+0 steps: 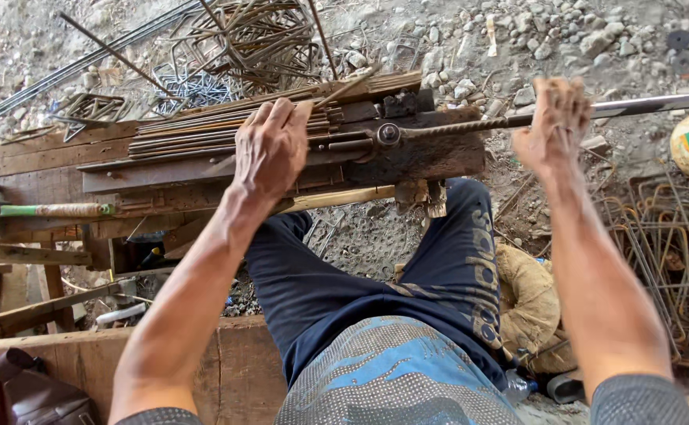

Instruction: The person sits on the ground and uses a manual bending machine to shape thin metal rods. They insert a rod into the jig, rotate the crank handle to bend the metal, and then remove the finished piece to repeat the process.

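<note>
Left hand (272, 145) lay palm down on a bundle of thin steel rods (203, 130), fingers spread flat and pressing them against the wooden bench (38, 161) rather than closing around them. Right hand (553, 126) was curled around the long bending lever (643, 105), a ribbed bar that ran from the right edge of the view in to a round pivot pin (388, 134) near the right end of the bench. The rods lay lengthwise along the bench top, their ends reaching toward that pin. A dark steel plate (423, 157) carried the pivot at the bench's right end. Toward the left end a tool with a green and brown handle (53, 211) rested on a lower plank. The person's legs in dark blue trousers (321, 291) straddled a thick timber beam (234, 366) beneath. Work went on outdoors over gravel and loose stones (470, 47). Finished bent stirrups (258, 39) were heaped beyond the far edge of the bench, and more stirrups (675, 260) lay at the right, beside a burlap sack (529, 303).
</note>
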